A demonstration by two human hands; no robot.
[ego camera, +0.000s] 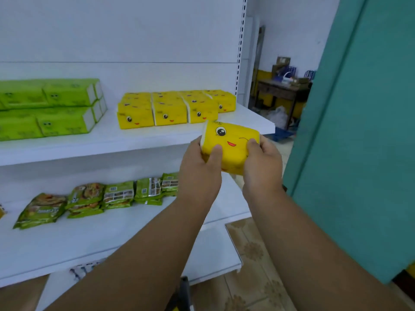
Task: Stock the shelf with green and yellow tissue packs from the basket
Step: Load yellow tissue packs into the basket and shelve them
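Observation:
A yellow tissue pack (231, 144) with a cartoon face is held in the air just in front of the upper shelf's (139, 140) right front edge. My left hand (199, 169) grips its left end, thumb across the front. My right hand (262, 162) grips its right end. On the upper shelf, several yellow packs (173, 108) stand in rows at the right. Several green tissue packs (51, 108) lie stacked at the left. The basket is not in view.
The lower shelf (107, 234) carries several green snack bags (98, 198). A teal panel (359, 131) stands close on the right. Behind it, a cluttered wooden table (283, 88) sits in the far room. Patterned floor tiles (253, 254) lie below.

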